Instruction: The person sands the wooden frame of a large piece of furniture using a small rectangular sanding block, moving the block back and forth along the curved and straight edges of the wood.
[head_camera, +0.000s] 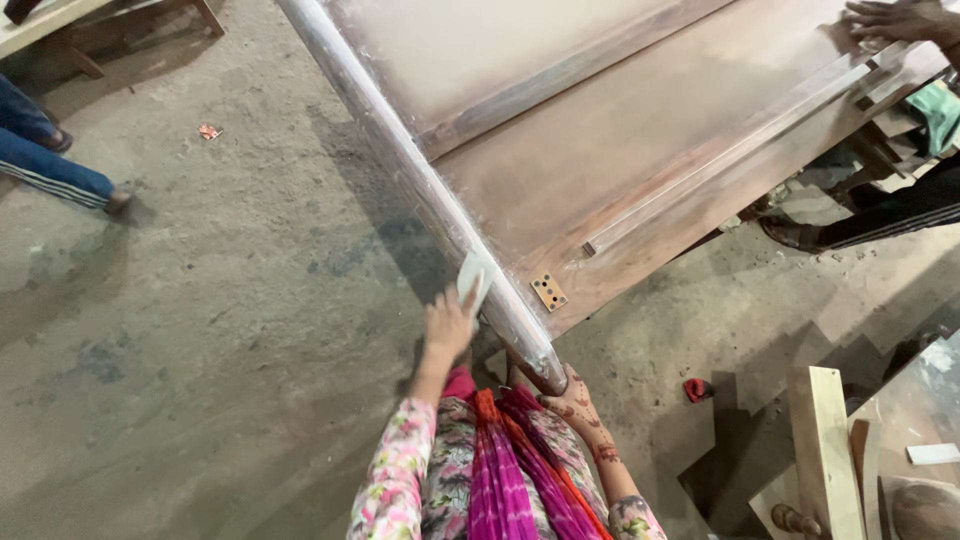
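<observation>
— Two hands on one door: what could go wrong from here?

— Mostly a slip, I'd judge. The door (640, 150) lies flat on a low support, and its rounded edge (420, 190) runs from 12 o'clock down to the person at 6. The pad (476, 280) is small and thin; if it skids off that curved, dusty edge, the knuckles would scrape the wood. Pushing sideways could also shift the door, since another person's hand (895, 20) rests on its far corner at 1 o'clock and feet stand close under that side.

— And the left hand?

— The left hand (450, 322) is closed on the pale pad, fingers curled over it, pressing it against the left side of the edge.

— The right hand?

— The right hand (572, 398) sits at the near end of the edge, fingers loosely bent and touching the wood, holding nothing that I can see. A slack grip there would steady little if the door moved.

— Anything else close by?

— A brass hinge (549, 292) on the door face just right of the pad; a finger dragged over it could catch
</observation>
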